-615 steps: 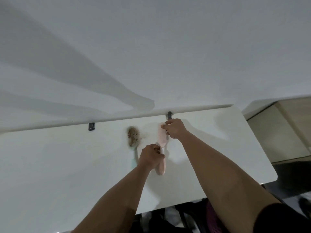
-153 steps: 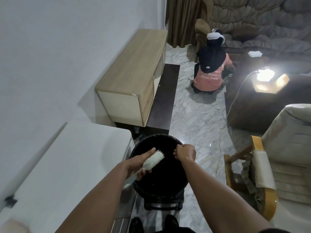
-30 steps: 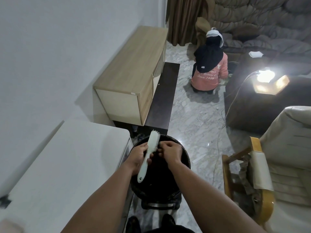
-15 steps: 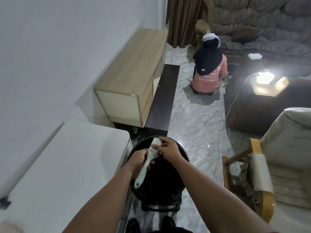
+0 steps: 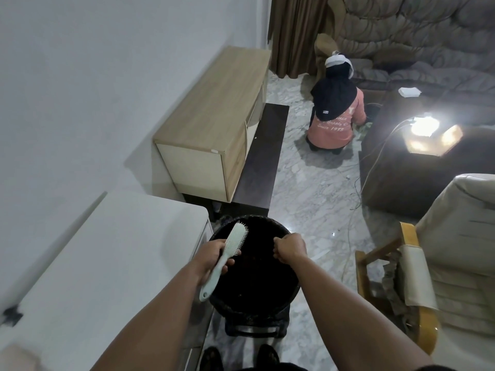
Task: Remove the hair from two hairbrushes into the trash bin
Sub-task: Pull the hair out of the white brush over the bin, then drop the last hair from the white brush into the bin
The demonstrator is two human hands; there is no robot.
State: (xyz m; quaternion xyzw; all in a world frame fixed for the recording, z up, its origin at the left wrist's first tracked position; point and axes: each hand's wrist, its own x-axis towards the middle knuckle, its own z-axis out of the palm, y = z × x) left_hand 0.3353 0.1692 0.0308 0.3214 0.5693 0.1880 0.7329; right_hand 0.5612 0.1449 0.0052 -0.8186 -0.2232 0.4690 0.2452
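A round black trash bin (image 5: 281, 298) stands on the floor right below me, beside the white table. My left hand (image 5: 211, 257) grips a pale mint hairbrush (image 5: 227, 253) by its neck, over the bin's left rim; its bristles face right and look free of hair. My right hand (image 5: 290, 249) hovers over the bin's middle, a little to the right of the brush, with fingers pinched together. Whether it holds any hair, I cannot make out against the dark bin. The second brush is out of view.
A white table (image 5: 107, 263) runs along the wall to my left. Behind it stands a wooden cabinet (image 5: 214, 124) with a dark bench (image 5: 259, 162). A person in a pink shirt (image 5: 333, 121) crouches on the marble floor. A cream armchair (image 5: 439, 263) stands at right, a lit lamp (image 5: 426, 127) beyond.
My right hand has pulled away from the brush's bristles to the right and now hangs over the bin. The left hand has tipped the brush slightly leftward.
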